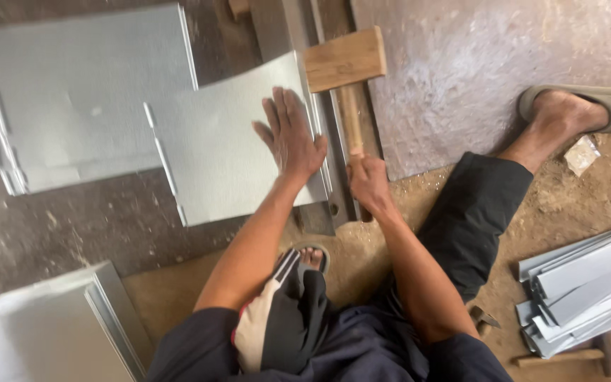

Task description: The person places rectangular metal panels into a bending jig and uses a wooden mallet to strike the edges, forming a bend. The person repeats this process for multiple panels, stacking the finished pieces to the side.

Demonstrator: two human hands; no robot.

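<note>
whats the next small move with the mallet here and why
Probably bring the wooden mallet down on the sheet's right edge. The left hand lies flat, pinning the metal sheet over the steel bar, and the right hand grips the handle with the head raised beside that edge.

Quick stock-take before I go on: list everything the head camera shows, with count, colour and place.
metal sheet: one, grey, centre, under the left hand
wooden mallet: one, tan, head on the metal rail
metal rail: one, grey, along the sheet's right edge
sheet stack: one, grey, upper left
folded sheets: grey, lower left
metal strips: one pile, grey, lower right
left hand: flat on the sheet
right hand: grips the mallet handle
</note>
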